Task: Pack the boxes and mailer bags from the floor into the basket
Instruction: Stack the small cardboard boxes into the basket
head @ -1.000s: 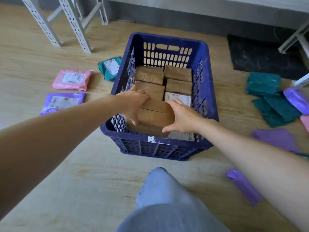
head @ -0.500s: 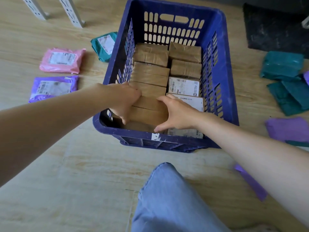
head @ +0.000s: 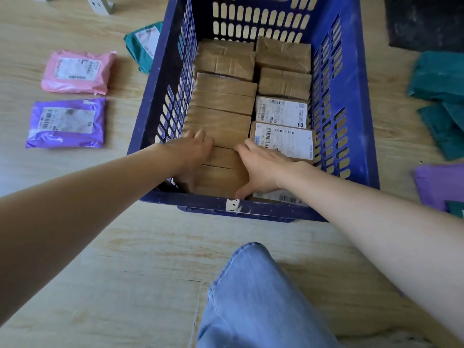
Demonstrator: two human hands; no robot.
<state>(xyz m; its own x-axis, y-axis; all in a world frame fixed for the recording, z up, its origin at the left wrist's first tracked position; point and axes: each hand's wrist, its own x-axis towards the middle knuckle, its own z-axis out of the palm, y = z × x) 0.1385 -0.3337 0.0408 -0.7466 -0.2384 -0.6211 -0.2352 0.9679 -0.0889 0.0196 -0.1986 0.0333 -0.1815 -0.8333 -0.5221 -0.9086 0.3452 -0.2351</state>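
Observation:
A blue slotted plastic basket (head: 351,101) stands on the wooden floor, filled with two rows of brown taped boxes (head: 223,94); a few in the right row show white labels (head: 281,111). My left hand (head: 193,156) and my right hand (head: 261,169) grip the nearest brown box (head: 221,172) by its left and right sides, low in the basket's near left corner. My right fingers also lie over the edge of a labelled box (head: 288,141). On the floor lie a pink mailer bag (head: 75,71), a purple mailer bag (head: 66,123) and a teal mailer bag (head: 144,45).
To the right of the basket lie several teal bags (head: 439,76) and a purple bag (head: 439,184). A black mat (head: 424,21) is at the far right, a white shelf leg (head: 100,3) at the far left. My knee in jeans (head: 258,297) is near the basket's front.
Both hands have lowered the brown box deeper into the basket's near left corner, level with its row. My head has moved closer over the basket.

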